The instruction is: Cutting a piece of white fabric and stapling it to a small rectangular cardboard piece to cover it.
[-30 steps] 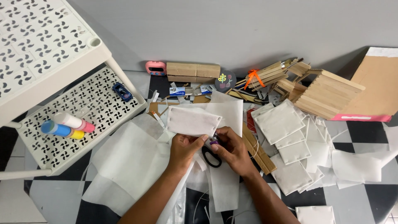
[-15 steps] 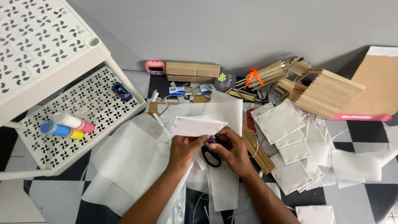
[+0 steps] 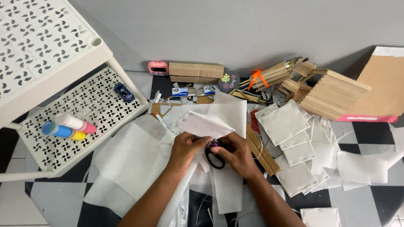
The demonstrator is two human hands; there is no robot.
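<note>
My left hand [image 3: 185, 147] pinches the near edge of a small white fabric piece [image 3: 203, 125], which is lifted and tilted flat toward the camera. My right hand [image 3: 235, 152] grips black-handled scissors [image 3: 214, 156] with a purple part at the pivot, right under that piece. The blades are hidden behind the fabric and my fingers. Larger white fabric sheets [image 3: 126, 159] lie beneath both hands on the checkered floor.
A stack of sewn white fabric squares [image 3: 290, 138] lies to the right. Wooden stick constructions [image 3: 324, 90], cardboard [image 3: 385, 88] and a pink timer [image 3: 158, 68] line the wall. A white perforated shelf [image 3: 84, 117] at left holds glue tubes [image 3: 67, 126] and a blue toy car [image 3: 124, 92].
The white fabric piece has been tipped from facing up to nearly edge-on, then flatter, between my hands. Both hands stay in the same place.
</note>
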